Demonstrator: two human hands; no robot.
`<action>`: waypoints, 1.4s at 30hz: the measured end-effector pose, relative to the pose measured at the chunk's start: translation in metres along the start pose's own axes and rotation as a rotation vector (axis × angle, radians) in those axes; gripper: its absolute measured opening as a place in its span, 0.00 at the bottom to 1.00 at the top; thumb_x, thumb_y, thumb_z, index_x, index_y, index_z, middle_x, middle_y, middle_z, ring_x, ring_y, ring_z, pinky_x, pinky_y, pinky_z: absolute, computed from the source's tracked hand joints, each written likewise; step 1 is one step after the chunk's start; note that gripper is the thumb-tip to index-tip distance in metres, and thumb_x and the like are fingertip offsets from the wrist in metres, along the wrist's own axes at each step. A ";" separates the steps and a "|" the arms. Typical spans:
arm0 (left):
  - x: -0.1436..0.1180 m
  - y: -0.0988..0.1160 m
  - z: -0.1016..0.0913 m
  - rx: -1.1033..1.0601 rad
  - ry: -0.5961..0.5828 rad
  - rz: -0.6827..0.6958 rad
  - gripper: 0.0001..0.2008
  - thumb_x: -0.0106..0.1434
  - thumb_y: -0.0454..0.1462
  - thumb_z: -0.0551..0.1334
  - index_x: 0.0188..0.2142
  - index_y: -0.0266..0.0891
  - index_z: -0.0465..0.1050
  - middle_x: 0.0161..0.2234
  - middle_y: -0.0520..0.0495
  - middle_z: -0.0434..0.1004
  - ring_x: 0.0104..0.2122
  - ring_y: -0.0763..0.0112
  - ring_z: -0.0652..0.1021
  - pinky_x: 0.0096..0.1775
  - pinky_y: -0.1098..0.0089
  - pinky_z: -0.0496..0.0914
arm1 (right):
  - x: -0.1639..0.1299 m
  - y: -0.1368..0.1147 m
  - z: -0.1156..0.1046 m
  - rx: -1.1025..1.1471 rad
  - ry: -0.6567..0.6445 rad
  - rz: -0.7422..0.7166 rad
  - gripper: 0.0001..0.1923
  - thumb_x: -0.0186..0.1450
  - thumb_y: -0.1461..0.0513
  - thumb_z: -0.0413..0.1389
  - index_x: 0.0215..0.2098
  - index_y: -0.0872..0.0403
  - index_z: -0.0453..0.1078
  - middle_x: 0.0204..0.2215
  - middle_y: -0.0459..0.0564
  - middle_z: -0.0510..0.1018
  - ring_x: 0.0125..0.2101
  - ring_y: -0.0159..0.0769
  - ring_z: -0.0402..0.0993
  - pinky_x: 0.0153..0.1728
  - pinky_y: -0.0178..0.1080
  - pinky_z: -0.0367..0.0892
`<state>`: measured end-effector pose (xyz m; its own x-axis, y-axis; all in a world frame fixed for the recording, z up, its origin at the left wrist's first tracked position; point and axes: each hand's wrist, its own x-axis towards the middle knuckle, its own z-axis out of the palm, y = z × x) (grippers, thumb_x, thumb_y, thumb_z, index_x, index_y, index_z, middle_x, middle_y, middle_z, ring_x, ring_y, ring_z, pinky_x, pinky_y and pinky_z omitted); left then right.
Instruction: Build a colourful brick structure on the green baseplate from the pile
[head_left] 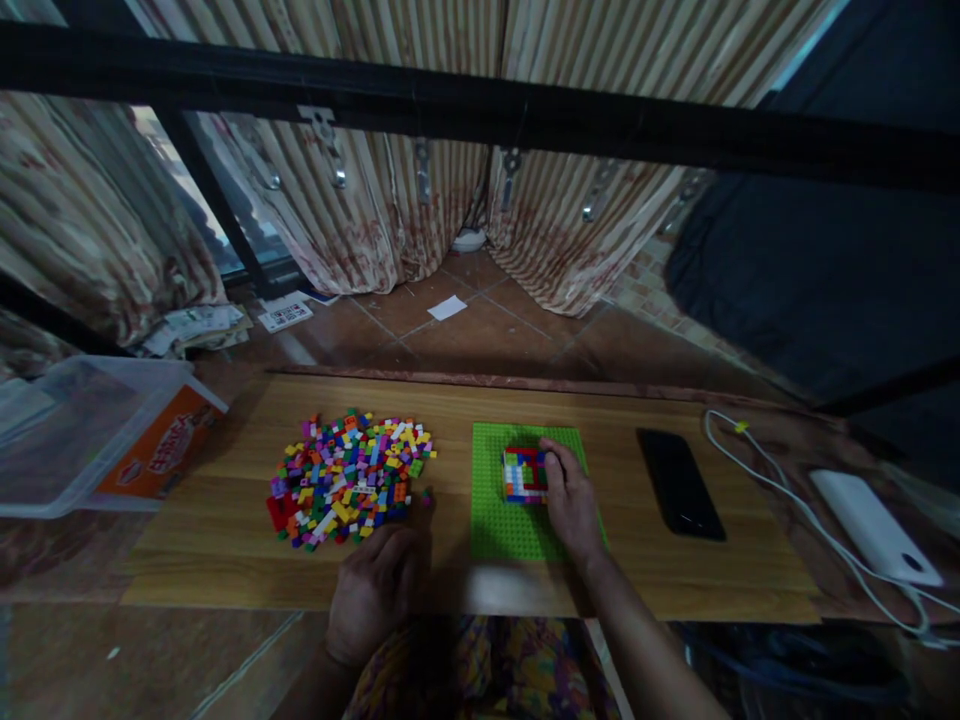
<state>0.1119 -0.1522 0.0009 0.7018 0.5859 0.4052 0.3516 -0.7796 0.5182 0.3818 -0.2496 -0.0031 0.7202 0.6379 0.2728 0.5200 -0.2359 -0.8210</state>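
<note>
A green baseplate [510, 525] lies on the wooden table [225, 540], with a small square build of red, white, blue and yellow bricks [523, 474] standing on its far half. My right hand [571, 498] rests on the plate, its fingertips touching the right side of the build. To the left spreads a heap of several loose coloured bricks [349, 478]. My left hand [373, 592] lies at the table's near edge, just in front of the heap, fingers curled; whether it holds a brick is hidden.
A black phone [679, 483] lies right of the plate. Farther right are a white power bank [874, 525] and its white cable [780, 490]. A clear plastic box [82, 430] with an orange label stands at the left. Tiled floor and curtains lie beyond.
</note>
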 end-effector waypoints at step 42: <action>-0.006 0.008 -0.001 -0.001 -0.042 -0.070 0.09 0.63 0.32 0.51 0.30 0.38 0.68 0.29 0.46 0.70 0.30 0.72 0.71 0.32 0.72 0.67 | -0.025 -0.096 0.103 -0.226 -0.360 -0.322 0.12 0.66 0.64 0.50 0.47 0.53 0.70 0.40 0.53 0.75 0.44 0.44 0.69 0.46 0.45 0.65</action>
<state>0.1098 -0.1612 0.0037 0.7007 0.6291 0.3365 0.4003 -0.7371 0.5445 0.2663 -0.1671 0.0175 0.3248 0.9060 0.2714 0.8034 -0.1129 -0.5846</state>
